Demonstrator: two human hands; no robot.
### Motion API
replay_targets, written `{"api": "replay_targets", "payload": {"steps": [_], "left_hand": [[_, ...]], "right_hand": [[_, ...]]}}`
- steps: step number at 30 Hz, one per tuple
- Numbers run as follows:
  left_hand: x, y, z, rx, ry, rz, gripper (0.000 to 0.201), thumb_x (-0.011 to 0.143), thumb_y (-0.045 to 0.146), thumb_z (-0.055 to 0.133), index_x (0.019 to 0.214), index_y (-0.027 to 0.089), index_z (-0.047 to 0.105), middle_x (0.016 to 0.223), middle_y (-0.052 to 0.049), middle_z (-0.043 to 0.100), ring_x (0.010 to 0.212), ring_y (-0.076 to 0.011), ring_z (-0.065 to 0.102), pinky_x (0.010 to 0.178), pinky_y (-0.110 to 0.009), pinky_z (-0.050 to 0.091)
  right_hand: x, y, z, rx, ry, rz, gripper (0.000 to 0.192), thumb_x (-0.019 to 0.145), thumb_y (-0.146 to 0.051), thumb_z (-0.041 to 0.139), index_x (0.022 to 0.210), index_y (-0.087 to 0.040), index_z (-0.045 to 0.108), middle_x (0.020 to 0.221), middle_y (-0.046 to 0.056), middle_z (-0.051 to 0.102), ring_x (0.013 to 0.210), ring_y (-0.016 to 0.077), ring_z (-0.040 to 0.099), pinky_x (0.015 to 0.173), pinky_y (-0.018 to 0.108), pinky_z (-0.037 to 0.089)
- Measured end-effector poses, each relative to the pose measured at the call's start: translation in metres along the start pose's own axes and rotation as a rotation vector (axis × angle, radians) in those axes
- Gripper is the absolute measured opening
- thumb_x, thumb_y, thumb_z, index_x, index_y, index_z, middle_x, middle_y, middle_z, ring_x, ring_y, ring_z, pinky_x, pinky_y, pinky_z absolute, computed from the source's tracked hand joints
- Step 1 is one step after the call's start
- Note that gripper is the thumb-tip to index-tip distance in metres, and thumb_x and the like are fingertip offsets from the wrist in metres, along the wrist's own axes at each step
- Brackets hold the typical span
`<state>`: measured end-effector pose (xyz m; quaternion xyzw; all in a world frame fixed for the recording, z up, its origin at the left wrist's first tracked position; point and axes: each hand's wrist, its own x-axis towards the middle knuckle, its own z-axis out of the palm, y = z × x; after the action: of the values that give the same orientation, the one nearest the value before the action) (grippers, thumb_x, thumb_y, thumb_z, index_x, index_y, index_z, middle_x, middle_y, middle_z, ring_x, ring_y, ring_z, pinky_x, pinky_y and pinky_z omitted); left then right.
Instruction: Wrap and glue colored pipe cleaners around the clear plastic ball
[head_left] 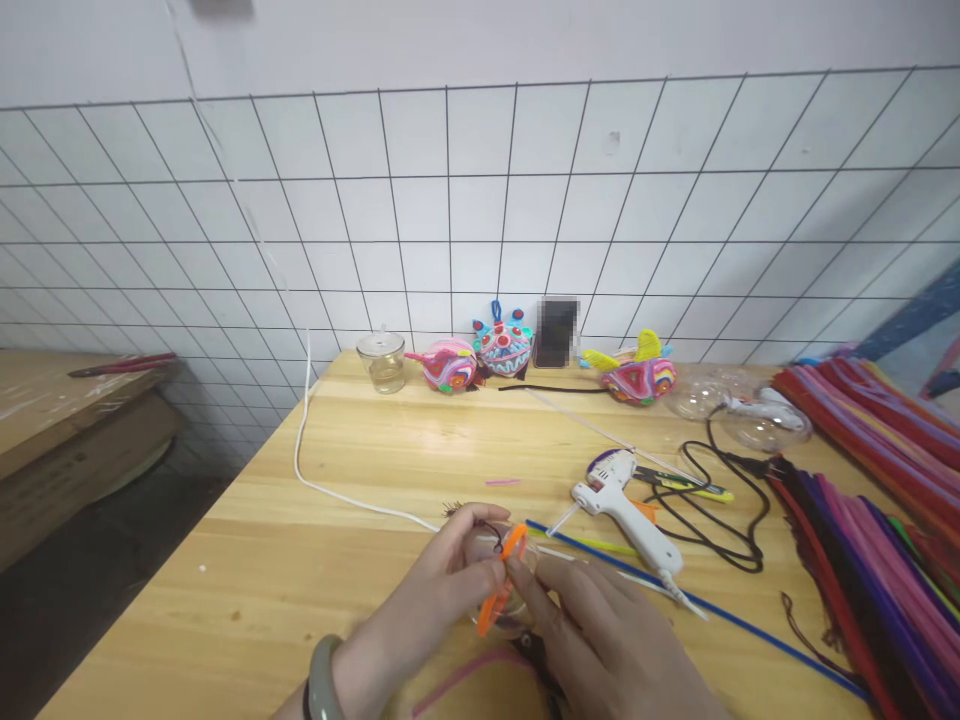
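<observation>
- Left hand (pixel 442 590): reaching in from the near edge of the table (pixel 300 560), a pale bangle (pixel 324 678) sitting on the wrist; its fingers (pixel 480 575) are pinching together on an orange pipe cleaner (pixel 501 582).
- Right hand (pixel 607 640): coming in beside the left, its fingers (pixel 529 580) closing on the same orange pipe cleaner from the other side.
- Orange pipe cleaner: bent into a narrow loop, being held between both hands just above the near edge of the table, over a clear rounded piece (pixel 504 615) that is mostly hidden by the hands; what it is cannot be told.
- Pink pipe cleaner (pixel 465 675): lying curved at the near edge, under the hands.
- Blue pipe cleaner (pixel 735 620): lying straight, running from the hands toward the right edge.
- White glue gun (pixel 626 510): lying right of centre, its black cord (pixel 720 510) looping beside it.
- Pipe cleaner bundles (pixel 877 500): lying in many colours along the right edge.
- Three finished pipe cleaner figures (pixel 504 345): standing along the far edge.
- Small glass jar (pixel 382 360): standing at the far left corner.
- White cord (pixel 315 470): trailing along the left edge toward the hands.
- Clear plastic half-shells (pixel 750 415): lying near the far right corner.
</observation>
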<state>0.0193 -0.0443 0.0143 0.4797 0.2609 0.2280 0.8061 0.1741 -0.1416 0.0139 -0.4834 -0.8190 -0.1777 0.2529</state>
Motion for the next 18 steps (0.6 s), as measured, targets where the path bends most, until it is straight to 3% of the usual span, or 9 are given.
{"api": "replay_targets", "payload": {"steps": [18], "left_hand": [[-0.0014,0.0,0.0,-0.047,-0.015,0.005,0.039,0.07,0.031,0.077,0.102,0.02,0.058,0.074,0.002,0.06,0.069,-0.0137,0.054,0.067,-0.028,0.041]], "right_hand": [[0.0025,-0.0007,-0.0022,-0.027,-0.028,-0.002,0.033,0.097,-0.01,0.029,0.119,-0.003,0.052,0.088,0.016,0.073,0.069,0.0221,0.071,0.056,0.031,0.059]]}}
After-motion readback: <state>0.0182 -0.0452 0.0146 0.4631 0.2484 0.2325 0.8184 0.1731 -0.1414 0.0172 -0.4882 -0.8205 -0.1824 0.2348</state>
